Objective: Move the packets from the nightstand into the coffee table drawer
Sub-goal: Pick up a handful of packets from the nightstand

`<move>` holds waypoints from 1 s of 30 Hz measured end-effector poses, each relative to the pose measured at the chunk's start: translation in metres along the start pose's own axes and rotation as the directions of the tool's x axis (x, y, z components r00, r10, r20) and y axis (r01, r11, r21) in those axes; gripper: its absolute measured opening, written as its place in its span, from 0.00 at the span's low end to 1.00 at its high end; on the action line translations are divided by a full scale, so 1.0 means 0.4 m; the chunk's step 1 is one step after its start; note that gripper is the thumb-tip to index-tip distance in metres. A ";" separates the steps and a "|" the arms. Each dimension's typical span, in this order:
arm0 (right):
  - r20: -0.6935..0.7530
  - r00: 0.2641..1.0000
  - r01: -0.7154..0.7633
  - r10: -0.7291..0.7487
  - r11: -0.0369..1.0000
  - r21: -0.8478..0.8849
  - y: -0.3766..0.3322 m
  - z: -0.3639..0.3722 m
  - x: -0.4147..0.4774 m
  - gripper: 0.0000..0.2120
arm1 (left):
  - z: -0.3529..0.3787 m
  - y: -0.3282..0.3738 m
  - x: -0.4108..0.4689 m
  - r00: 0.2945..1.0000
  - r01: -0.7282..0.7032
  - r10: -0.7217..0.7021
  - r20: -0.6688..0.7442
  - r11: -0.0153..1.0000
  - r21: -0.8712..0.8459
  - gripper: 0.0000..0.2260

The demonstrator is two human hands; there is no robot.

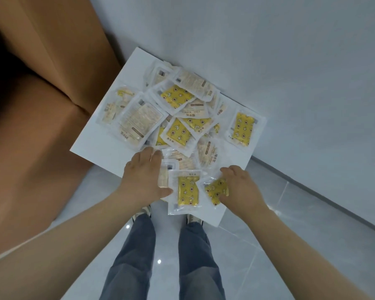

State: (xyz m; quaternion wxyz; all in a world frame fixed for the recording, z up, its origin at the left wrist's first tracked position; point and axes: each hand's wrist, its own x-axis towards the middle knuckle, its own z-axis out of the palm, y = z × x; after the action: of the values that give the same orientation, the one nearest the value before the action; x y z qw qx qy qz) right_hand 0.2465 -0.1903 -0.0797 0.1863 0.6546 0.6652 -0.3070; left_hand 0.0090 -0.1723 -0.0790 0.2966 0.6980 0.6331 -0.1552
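At the white nightstand (100, 141), our left hand (143, 178) and right hand (243, 189) each pinch light, slippery yellow snack packets (187, 190), best gathered by their sealed edges.

The left hand (144, 177) covers part of a pale packet (164, 173), and its fingertips are tucked under the pile of packets (171, 113). The right hand (239, 187) hides one end of a crumpled yellow packet (214, 190). Printing on the wrappers is too blurred to read. Both forearms run off the bottom edge, and the nightstand's (95, 146) near edge hides most of the shoes
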 end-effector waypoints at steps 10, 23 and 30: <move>-0.171 0.984 -0.043 0.040 0.999 -0.014 0.033 0.091 0.058 0.42 | 0.132 0.028 0.031 0.986 0.101 -0.094 -0.138 0.994 0.043 0.64; -0.194 0.949 -0.128 0.247 0.868 0.480 -0.006 0.082 0.051 0.17 | 0.145 0.009 0.046 0.977 0.110 -0.143 -0.160 0.974 -0.200 0.36; -0.211 0.952 -0.045 0.221 0.784 0.619 -0.063 0.048 0.054 0.11 | 0.101 -0.018 0.034 0.979 0.195 -0.203 0.018 0.908 -0.370 0.13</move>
State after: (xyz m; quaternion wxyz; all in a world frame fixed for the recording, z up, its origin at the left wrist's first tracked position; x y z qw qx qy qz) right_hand 0.2169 -0.1852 -0.1039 -0.1051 0.7611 0.5021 -0.3969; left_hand 0.0103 -0.1861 -0.1201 0.3990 0.5629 0.7218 -0.0554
